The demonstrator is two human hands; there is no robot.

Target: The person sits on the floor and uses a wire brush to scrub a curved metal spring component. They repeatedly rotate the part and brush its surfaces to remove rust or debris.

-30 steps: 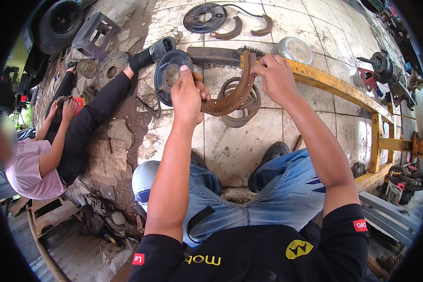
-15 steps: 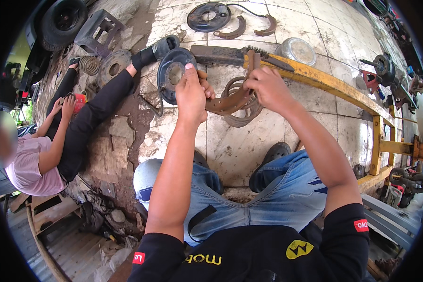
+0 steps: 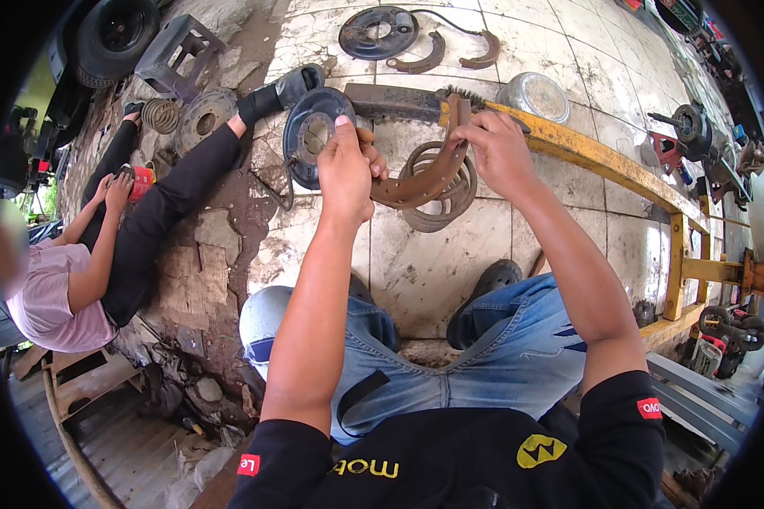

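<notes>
My left hand [image 3: 345, 174] is closed round the near left end of a curved, rusty brown brake shoe [image 3: 429, 185], thumb pointing up. At the shoe's raised right end, my right hand [image 3: 499, 157] is bent in a pinch, its fingertips on the edge; what lies under them is partly hidden. Small holes run along the shoe's curved face. Behind it a coil spring [image 3: 463, 208] lies on the tiles. A dark round backing plate [image 3: 301, 136] with a hole in its middle is just beyond my left hand.
A yellow metal frame [image 3: 603, 148] runs from beyond the shoe to the right, a wire brush [image 3: 463, 93] on its end. Further off lie another backing plate [image 3: 378, 34], two brake shoes [image 3: 420, 55] and a round clear container [image 3: 535, 97]. A person [image 3: 64, 280] sits at left, one leg stretched toward the plate.
My right hand has shifted slightly right along the brake shoe's upper end, baring more of it. My left hand keeps its hold in the same place.
</notes>
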